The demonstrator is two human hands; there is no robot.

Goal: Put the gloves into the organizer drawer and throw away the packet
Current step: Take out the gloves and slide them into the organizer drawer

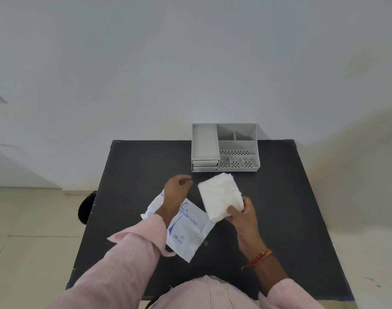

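A white stack of folded gloves (pixel 219 195) is held above the black table (pixel 279 208), with my right hand (pixel 241 214) shut on its near corner. The flat white packet (pixel 186 233) with blue print lies on the table to the left of the stack. My left hand (pixel 176 189) hovers over the packet's far end, fingers loosely curled and holding nothing. The grey organizer (pixel 226 148) stands at the table's far edge, with two small closed drawers (pixel 205 166) at its front left.
The organizer's top has several open compartments, some perforated. A dark round object (pixel 86 207) sits on the floor by the table's left edge. A pale wall rises right behind the table.
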